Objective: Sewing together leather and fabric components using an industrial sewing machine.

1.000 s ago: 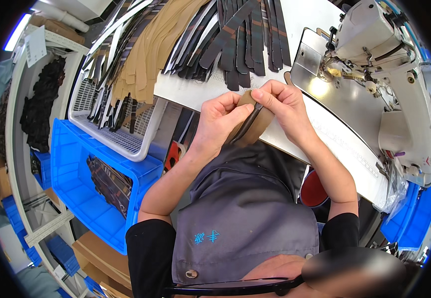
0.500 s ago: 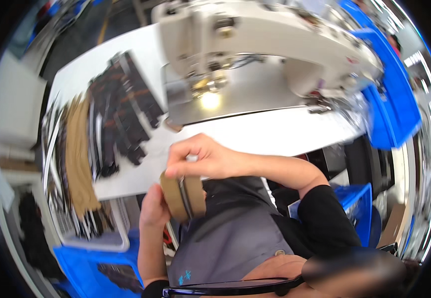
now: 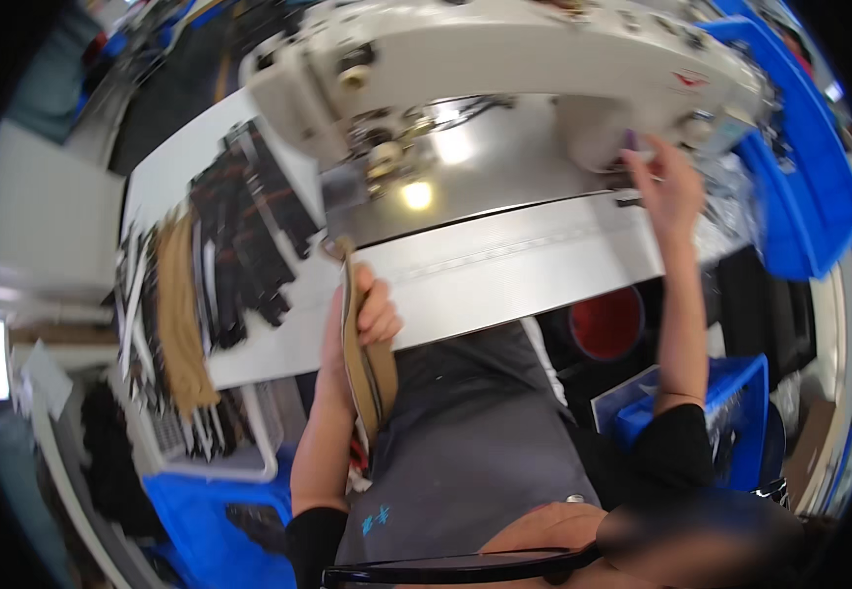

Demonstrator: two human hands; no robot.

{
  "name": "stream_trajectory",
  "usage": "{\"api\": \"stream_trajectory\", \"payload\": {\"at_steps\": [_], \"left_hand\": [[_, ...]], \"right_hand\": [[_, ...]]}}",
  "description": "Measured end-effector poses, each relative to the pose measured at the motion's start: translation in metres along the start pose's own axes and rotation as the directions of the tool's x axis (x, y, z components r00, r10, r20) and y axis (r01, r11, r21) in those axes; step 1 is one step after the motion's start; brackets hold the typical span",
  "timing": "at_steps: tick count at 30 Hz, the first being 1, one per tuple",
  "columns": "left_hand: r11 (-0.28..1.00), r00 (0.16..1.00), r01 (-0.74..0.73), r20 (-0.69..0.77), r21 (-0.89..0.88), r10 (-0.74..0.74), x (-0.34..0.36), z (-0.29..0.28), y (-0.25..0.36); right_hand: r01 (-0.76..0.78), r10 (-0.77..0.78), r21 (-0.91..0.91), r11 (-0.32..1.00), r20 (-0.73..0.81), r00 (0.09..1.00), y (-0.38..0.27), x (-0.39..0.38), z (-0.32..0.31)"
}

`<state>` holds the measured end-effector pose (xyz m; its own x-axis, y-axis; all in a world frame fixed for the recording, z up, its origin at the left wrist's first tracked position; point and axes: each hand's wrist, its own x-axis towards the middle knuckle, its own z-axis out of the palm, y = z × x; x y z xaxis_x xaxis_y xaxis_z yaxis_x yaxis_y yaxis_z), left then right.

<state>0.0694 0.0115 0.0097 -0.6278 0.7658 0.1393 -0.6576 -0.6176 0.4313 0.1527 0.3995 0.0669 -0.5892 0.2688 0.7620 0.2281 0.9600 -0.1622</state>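
Two hands, apart: left hand (image 3: 375,309) clasped round a brown zippered strip (image 3: 359,363) before the sewing machine (image 3: 504,54), seemingly keeping it folded; right hand (image 3: 671,187) beside that machine, whether pinching anything I cannot tell.

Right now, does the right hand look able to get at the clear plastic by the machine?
Probably yes: the right hand is close beside the clear plastic, and nothing visible stands between them. Blur hides whether the hand holds something, which could hinder it.
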Motion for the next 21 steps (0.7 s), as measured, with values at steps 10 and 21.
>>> {"api": "stream_trajectory", "payload": {"at_steps": [10, 21], "left_hand": [[0.927, 0.973, 0.106, 0.228, -0.361, -0.023, 0.001, -0.007, -0.025], [0.83, 0.861, 0.008, -0.426, 0.557, 0.277, -0.011, 0.03, 0.008]], "right_hand": [[0.061, -0.056, 0.304, 0.951, -0.026, 0.998, 0.026, 0.008, 0.015], [-0.751, -0.05, 0.575, -0.323, 0.782, 0.621, -0.105, -0.064, 0.011]]}}
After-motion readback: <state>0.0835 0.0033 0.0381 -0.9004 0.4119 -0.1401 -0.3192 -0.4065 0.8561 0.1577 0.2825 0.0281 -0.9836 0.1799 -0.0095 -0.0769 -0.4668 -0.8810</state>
